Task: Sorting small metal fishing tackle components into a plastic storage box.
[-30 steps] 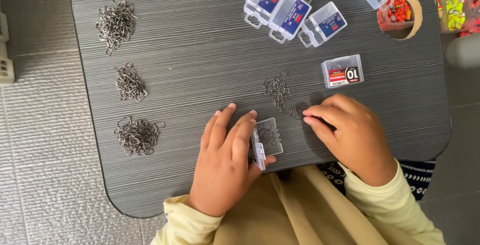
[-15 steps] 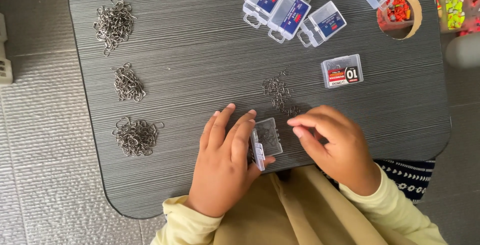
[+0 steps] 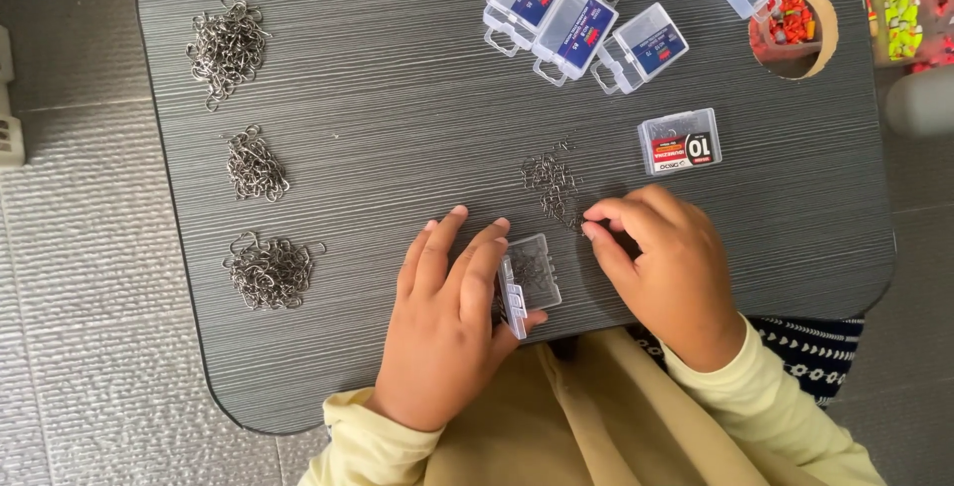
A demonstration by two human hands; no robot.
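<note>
Right hand nearer: fingertips pinched together at near end of loose hooks. Open clear box just left, steadied under left hand.

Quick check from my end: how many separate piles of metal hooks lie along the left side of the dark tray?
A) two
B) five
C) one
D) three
D: three separate piles lie in a column down the left side of the tray: a top pile, a middle pile and a bottom pile, each apart from the others; the loose hooks by the right hand sit nearer the middle.
</note>
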